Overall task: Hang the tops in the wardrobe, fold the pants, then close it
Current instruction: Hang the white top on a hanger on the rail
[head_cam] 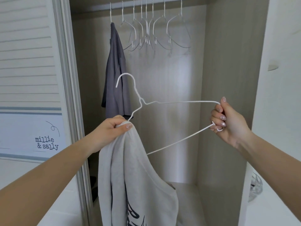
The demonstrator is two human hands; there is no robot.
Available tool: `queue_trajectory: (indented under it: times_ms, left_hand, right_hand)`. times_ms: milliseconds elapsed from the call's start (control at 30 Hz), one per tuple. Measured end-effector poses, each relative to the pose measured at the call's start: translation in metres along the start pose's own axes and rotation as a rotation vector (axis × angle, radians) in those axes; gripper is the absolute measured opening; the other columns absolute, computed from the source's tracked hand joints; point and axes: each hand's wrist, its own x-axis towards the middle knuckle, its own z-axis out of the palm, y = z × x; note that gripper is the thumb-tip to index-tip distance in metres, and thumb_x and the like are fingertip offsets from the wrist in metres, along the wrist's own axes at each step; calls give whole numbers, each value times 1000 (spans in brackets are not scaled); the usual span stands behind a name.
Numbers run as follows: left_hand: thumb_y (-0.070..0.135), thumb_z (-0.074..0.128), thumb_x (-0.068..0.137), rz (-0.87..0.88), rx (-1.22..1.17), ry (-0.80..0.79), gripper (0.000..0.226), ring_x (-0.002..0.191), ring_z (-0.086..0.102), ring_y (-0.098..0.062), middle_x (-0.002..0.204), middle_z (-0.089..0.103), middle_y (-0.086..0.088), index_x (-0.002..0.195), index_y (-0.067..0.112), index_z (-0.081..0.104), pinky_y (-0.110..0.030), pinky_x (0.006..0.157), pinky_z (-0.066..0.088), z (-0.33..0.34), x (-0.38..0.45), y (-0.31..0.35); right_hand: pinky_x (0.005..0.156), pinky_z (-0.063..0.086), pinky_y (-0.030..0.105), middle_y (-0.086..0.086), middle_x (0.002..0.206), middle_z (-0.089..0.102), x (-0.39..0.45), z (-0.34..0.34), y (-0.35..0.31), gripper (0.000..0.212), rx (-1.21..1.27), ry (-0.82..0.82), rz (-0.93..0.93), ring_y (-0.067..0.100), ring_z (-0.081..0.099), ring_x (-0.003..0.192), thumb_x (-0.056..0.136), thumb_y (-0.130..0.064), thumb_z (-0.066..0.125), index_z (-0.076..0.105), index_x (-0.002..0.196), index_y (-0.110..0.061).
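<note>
— What are the hands doing in front of the wardrobe [228, 79]?

— Both are raised before its open compartment. The left hand [112, 129] is clenched round the shoulder of a pale grey top [136, 185] and pinches it against one end of a white wire hanger [162, 102]. The right hand [228, 118] grips the hanger's other end, fingers curled round the wire at the corner where the upper arm meets the bottom bar.

— How does the hanger sit?

— Tilted, with its hook up and toward the wardrobe's left side, and the bottom bar running down from the right hand toward the top. Only the end at the left hand is covered by cloth; the rest of the wire is bare.

— And the top itself?

— It hangs down from the left hand, in front of the lower part of the wardrobe, with dark lettering showing near its lower edge. It is not on the rail [146, 4].

— What is inside the wardrobe?

— A dark grey garment [115, 75] hangs at the left end of the rail. To its right, a row of empty hangers [154, 33] hangs close together. The sliding door [32, 62] stands to the wardrobe's left, with a printed label [46, 143] on it.
</note>
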Motion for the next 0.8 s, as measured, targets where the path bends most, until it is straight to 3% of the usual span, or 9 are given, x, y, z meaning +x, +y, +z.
queue_trajectory:
  times_ms: [100, 267, 367, 433, 500, 567, 633, 700, 800]
  left_hand:
    - [46, 56, 80, -8, -45, 43, 27, 79, 60, -2, 81, 60, 18, 89, 24, 68, -23, 77, 41, 9, 1, -2]
    - [32, 55, 90, 39, -54, 99, 17, 87, 60, -8, 89, 63, 11, 90, 21, 69, -21, 78, 42, 24, 7, 0]
    - [28, 56, 91, 60, -25, 148, 15, 85, 59, -5, 94, 61, 5, 89, 21, 69, -17, 77, 43, 28, 10, -1]
    - [26, 57, 92, 76, -8, 168, 12, 85, 59, -2, 95, 61, 6, 90, 22, 69, -15, 76, 42, 30, 12, -1]
    - [26, 58, 91, 77, -5, 183, 11, 90, 60, -5, 98, 62, 6, 94, 24, 69, -14, 76, 42, 31, 14, -1]
    - [27, 60, 90, 76, 4, 195, 11, 92, 60, -8, 100, 63, 6, 96, 25, 68, -14, 75, 43, 33, 16, -1]
    - [26, 61, 89, 81, 11, 206, 11, 93, 61, -10, 100, 64, 6, 97, 23, 69, -15, 76, 44, 34, 17, -1]
    - [24, 63, 89, 88, 10, 212, 9, 92, 61, -8, 100, 65, 6, 95, 25, 69, -14, 74, 45, 37, 18, 0]
    - [22, 64, 88, 115, 30, 199, 10, 89, 60, 1, 97, 64, 9, 90, 31, 68, -8, 69, 47, 40, 18, 2]
  right_hand:
    - [37, 28, 16, -9, 46, 27, -3, -5, 11, 44, -21, -2, 18, 4, 22, 34, 98, -47, 37, 40, 61, -23]
    - [41, 29, 15, -8, 53, 44, -9, -16, 34, 42, -67, 60, 29, 4, 42, 40, 97, -47, 40, 45, 64, -22]
    - [42, 40, 14, -4, 65, 62, -14, -21, 44, 35, -14, 74, 61, 4, 63, 57, 91, -47, 47, 57, 71, -20]
    - [53, 55, 25, 3, 88, 68, -17, -27, 53, 28, 103, 1, 103, 10, 71, 78, 77, -45, 62, 66, 91, -21]
    - [64, 58, 35, 7, 108, 68, -23, -33, 71, 70, 133, -113, 163, 16, 70, 95, 51, -45, 88, 62, 111, -24]
    - [69, 58, 38, 6, 116, 68, -32, -35, 97, 97, -25, -195, 235, 18, 67, 103, 32, -43, 95, 58, 119, -23]
    - [79, 55, 33, 5, 116, 68, -43, -29, 121, 84, -314, -300, 288, 15, 66, 105, 46, -37, 93, 57, 120, -22]
    - [83, 51, 22, 1, 115, 65, -50, -18, 139, 56, -608, -414, 276, 6, 65, 96, 69, -17, 83, 56, 119, -22]
    - [80, 48, 13, -12, 118, 55, -53, -5, 158, 59, -940, -505, 153, 1, 62, 80, 82, -15, 72, 43, 131, -31]
